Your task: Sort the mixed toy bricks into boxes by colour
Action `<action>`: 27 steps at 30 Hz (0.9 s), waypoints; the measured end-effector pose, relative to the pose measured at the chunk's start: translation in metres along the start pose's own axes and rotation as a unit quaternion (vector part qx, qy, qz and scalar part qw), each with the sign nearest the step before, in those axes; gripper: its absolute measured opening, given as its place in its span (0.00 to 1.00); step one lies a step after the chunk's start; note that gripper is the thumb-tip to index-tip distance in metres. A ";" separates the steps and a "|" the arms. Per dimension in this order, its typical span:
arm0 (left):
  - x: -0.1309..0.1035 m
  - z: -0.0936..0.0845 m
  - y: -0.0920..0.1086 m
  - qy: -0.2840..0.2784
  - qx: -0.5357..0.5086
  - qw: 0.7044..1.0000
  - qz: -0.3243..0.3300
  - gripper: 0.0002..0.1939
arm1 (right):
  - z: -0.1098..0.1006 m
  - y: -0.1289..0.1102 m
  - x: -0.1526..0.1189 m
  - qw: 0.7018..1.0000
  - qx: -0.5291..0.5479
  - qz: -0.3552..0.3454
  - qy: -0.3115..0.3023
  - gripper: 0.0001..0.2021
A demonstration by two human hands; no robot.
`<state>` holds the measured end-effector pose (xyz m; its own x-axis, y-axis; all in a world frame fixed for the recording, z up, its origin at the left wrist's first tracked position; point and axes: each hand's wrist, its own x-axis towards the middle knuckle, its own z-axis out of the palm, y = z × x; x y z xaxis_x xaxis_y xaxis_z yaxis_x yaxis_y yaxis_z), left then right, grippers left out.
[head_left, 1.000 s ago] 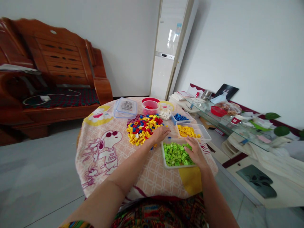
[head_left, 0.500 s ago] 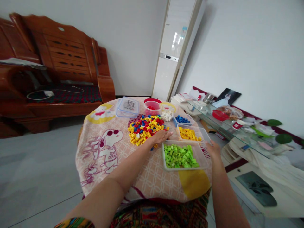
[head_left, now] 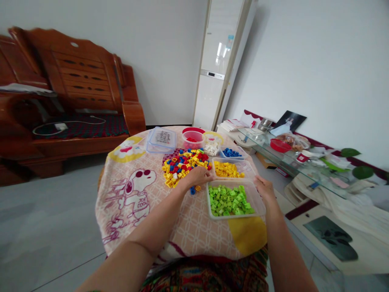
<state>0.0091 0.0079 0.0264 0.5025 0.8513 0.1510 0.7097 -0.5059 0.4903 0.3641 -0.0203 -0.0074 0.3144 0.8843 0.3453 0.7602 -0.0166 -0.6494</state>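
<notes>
A clear plastic box (head_left: 249,170) with yellow toy bricks (head_left: 228,170) stands between my two hands. My left hand (head_left: 199,176) is closed at its left end, beside the mixed pile of toy bricks (head_left: 185,162); the fingertips are partly hidden. My right hand (head_left: 265,190) grips the opposite end at the near right corner. Directly in front of it lies a larger clear box (head_left: 259,205) with green bricks (head_left: 229,200), close to my right wrist. A blue and a yellow round piece (head_left: 198,188) lie below my left hand.
Behind are a box of blue bricks (head_left: 232,152), white bricks (head_left: 210,149), a round tub (head_left: 193,138) with red bricks and a lidded box (head_left: 161,139). A patterned cloth (head_left: 188,227) covers the table. A cluttered glass shelf (head_left: 291,162) stands right, a wooden bench (head_left: 82,89) left.
The box of yellow bricks has slid left, nearly level with the green box's left edge. My right hand has moved left with it; my left hand has shifted slightly left and its fingers have curled.
</notes>
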 end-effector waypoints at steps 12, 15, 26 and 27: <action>-0.009 -0.007 0.005 -0.180 -0.294 0.934 -0.096 0.14 | -0.007 -0.014 -0.059 0.988 -0.147 -0.046 0.012 0.21; -0.004 0.003 0.006 -0.161 -0.321 0.927 -0.112 0.09 | -0.010 -0.006 -0.061 0.981 -0.189 -0.047 0.018 0.23; 0.007 0.037 0.009 -0.113 -0.544 0.830 -0.048 0.20 | -0.036 0.010 -0.039 0.958 -0.280 0.019 0.056 0.24; 0.007 0.039 0.009 -0.120 -0.554 0.823 -0.045 0.19 | -0.037 0.009 -0.036 0.957 -0.284 0.028 0.056 0.24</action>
<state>0.0386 0.0040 -0.0009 0.6505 0.7586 -0.0371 -0.0693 0.1080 0.9917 0.3807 -0.0701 -0.0004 0.3980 0.8200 0.4114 0.9169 -0.3417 -0.2061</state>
